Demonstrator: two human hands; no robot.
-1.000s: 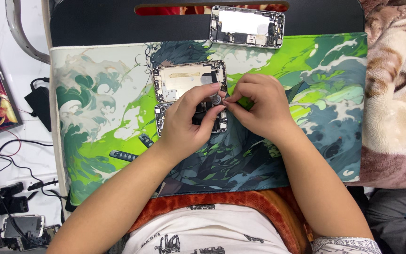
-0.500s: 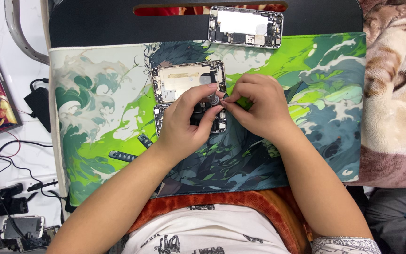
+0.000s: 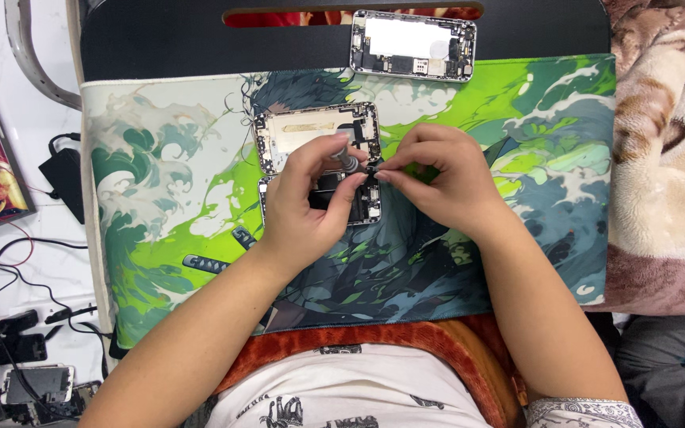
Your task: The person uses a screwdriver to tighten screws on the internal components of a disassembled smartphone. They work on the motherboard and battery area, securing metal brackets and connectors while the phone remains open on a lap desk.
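- Green wave-print mat (image 3: pixel 160 198) across desk, second stripped phone frame (image 3: pixel 412 45) at far edge.
- Opened phone (image 3: pixel 315 154) mid-mat, unmoved since a second ago.
- Left hand (image 3: pixel 303 206) pinching small grey screwdriver (image 3: pixel 348 161), slightly shifted.
- Right hand (image 3: pixel 438 178) fingertips pinched narrow at tip; held item too small to tell.

Second opened phone shell (image 3: pixel 412 45) lies at the mat's far edge | green wave-print mat (image 3: pixel 160 198) covers the dark board (image 3: pixel 160 40) | black charger (image 3: pixel 65 178) and cables (image 3: pixel 9 269) sit left | small phone (image 3: pixel 37 384) bottom left | patterned blanket (image 3: pixel 667 158) drapes right
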